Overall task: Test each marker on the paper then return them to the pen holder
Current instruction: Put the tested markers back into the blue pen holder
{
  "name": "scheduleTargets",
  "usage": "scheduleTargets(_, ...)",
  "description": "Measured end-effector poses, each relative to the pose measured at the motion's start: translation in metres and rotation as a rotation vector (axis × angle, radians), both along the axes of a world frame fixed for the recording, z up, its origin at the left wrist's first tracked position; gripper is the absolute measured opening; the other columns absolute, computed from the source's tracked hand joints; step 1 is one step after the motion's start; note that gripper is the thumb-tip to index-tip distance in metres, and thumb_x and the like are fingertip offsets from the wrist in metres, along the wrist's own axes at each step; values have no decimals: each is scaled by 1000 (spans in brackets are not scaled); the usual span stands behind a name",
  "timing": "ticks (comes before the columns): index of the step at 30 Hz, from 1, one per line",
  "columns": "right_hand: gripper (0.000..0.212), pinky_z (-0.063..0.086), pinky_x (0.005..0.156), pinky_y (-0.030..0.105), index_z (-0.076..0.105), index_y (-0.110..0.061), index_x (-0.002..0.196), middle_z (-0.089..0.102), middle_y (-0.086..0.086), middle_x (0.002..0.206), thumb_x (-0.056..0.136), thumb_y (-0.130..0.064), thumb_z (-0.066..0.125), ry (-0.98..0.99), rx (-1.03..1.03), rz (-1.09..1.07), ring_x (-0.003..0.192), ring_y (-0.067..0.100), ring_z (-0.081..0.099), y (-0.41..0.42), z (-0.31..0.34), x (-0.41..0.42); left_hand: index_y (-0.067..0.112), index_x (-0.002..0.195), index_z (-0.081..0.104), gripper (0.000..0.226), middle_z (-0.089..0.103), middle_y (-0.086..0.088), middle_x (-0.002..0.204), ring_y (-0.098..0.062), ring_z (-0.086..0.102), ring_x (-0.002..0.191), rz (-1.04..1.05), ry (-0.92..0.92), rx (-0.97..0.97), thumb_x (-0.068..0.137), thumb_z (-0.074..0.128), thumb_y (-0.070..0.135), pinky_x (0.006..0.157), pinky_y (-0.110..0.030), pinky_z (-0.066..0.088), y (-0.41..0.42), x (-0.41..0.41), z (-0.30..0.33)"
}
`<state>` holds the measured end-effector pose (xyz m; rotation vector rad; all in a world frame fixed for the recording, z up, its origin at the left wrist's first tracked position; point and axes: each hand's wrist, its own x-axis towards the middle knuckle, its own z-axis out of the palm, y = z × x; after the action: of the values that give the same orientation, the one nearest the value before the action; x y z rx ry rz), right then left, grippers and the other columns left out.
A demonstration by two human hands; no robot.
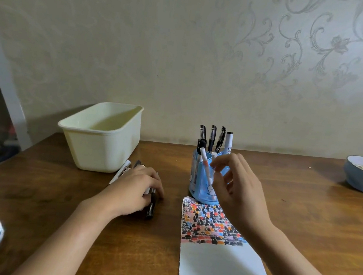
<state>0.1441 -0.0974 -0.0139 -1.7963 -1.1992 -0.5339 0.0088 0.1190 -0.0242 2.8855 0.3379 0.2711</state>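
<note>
Head view: tub (pixel 103 137) beside markers (pixel 123 171).

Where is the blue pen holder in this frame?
In the head view the blue pen holder stands on the wooden table just right of centre, at the paper's far edge, partly behind the right hand.
</note>
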Motion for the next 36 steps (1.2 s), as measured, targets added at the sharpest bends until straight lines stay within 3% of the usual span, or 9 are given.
scheduleTargets(10,8,54,54,36,57,-28,97,53,-13,96,92,-23,54,-52,-67,84,64,6,59,3,-7,-5,48,86,55,30,51,26,102,-1,41,111,-28,-22,97,89,68,21,106,-30,29,-7,-1,2)
scheduleTargets(14,14,55,55,33,55,-33,99,56,-16,97,91,-39,45,-71,-123,140,65,7,61,2,-4,-10,44,96,61,27,59,24,102,-2,47,109,-71,-158,0,91,67,18,99,-33,42,-16,3,3)
scheduleTargets(17,15,56,57,29,58,-35,105,54,-24,101,92,-34,51,-78,-171,169,68,6,62,3,-4,-12,37,101,67,24,63,23,100,2,50,105,-121,-307,-79,91,68,15,90,-22,40,-23,7,6)
scheduleTargets(20,20,47,58,16,63,-33,111,58,-22,102,92,-25,65,-59,-210,195,69,3,59,4,-6,-12,34,108,69,25,63,26,103,5,50,106,-114,-392,-123,91,69,16,84,-13,38,-31,10,9)
scheduleTargets(24,14,51,59,16,64,-35,104,65,-19,96,90,-38,63,21,-117,238,76,4,64,5,-3,-12,32,110,68,29,63,26,102,5,52,106,-139,-469,-172,88,71,14,84,-10,37,-40,11,11)
scheduleTargets(28,11,53,58,20,65,-26,101,69,-13,90,93,-33,62,212,49,202,71,7,66,1,5,-7,41,130,54,42,61,21,110,0,55,113,-159,-500,-255,93,65,26,93,-18,43,-44,11,10)
scheduleTargets(30,10,52,56,21,62,-23,99,68,-9,88,96,-31,59,310,130,184,68,9,64,-1,10,-3,46,141,45,52,56,21,117,0,52,118,-159,-495,-247,97,59,22,94,-17,45,-46,10,11)
scheduleTargets(33,26,53,56,29,60,-19,99,65,-7,84,94,-44,52,328,180,155,66,15,63,-4,15,0,48,149,33,64,50,19,124,-1,48,121,-193,-437,-184,100,53,11,95,-12,43,-51,10,10)
scheduleTargets(36,17,52,57,34,60,-20,96,64,-9,79,97,-37,55,320,191,119,63,15,61,-6,15,4,54,151,16,70,45,16,131,-1,44,121,-208,-355,-66,103,49,16,98,-17,43,-54,12,7)
